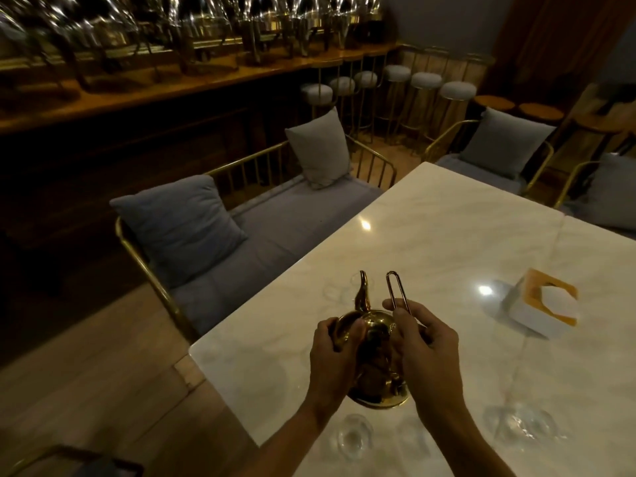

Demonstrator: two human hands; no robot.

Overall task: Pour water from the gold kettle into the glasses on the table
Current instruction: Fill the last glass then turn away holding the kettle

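Holding gold kettle (373,359) over counter (447,235): left hand (332,359) grips body, right hand (426,352) pinches handle. Near glasses (354,437) look empty; pouring left.

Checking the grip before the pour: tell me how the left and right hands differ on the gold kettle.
The left hand wraps the gold kettle at its body beside the spout, while the right hand pinches the thin wire handle. The left hand sits lower against the rounded side; the right hand's fingers reach up at the handle's base. Both hands hold the kettle above the table.
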